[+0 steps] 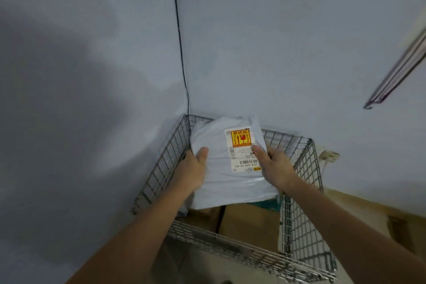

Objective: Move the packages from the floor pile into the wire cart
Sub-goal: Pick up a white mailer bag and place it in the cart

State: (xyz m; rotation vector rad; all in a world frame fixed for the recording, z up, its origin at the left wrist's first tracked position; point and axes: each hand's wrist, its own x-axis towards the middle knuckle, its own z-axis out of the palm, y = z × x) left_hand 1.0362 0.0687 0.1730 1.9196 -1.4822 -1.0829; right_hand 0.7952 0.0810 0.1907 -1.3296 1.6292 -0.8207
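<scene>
A grey plastic mailer package (214,182) with a white shipping label and an orange fragile sticker is held flat over the open top of the wire cart (304,219). My left hand (192,169) grips its left edge, thumb on top. My right hand (275,168) grips its right edge, thumb resting on the label. Inside the cart, below the mailer, lie brown cardboard boxes (251,221) and a bit of teal packaging (270,204). The floor pile is out of view.
The cart stands in a corner of pale walls, with a black cable (181,53) running down the corner seam. A wall socket (329,157) sits right of the cart. A metal rack edge (396,76) juts in at the upper right. Brown cardboard (373,217) lies beside the cart.
</scene>
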